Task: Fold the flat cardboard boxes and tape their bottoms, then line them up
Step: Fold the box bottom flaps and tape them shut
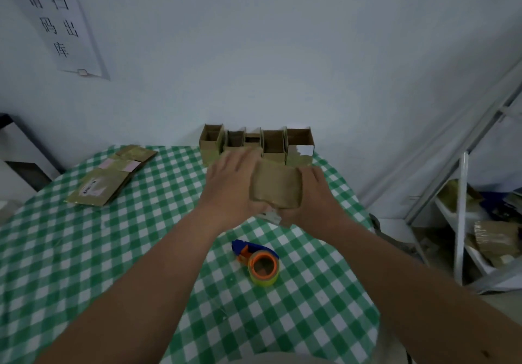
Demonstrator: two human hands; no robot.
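Observation:
A small brown cardboard box (275,185) is held above the middle of the table between my two hands. My left hand (228,182) lies against its left side with the fingers stretched forward. My right hand (313,194) grips its right side, thumb under the lower edge. The image is blurred here. Behind it, several folded open boxes (255,141) stand in a row along the table's far edge. A stack of flat cardboard boxes (110,177) lies at the far left. A tape dispenser (258,262) with an orange core and blue handle lies nearer me.
The round table (113,250) has a green and white checked cloth. A white wall stands right behind the box row. A metal shelf (463,222) with cardboard scraps stands at the right. A paper notice (60,24) hangs on the wall.

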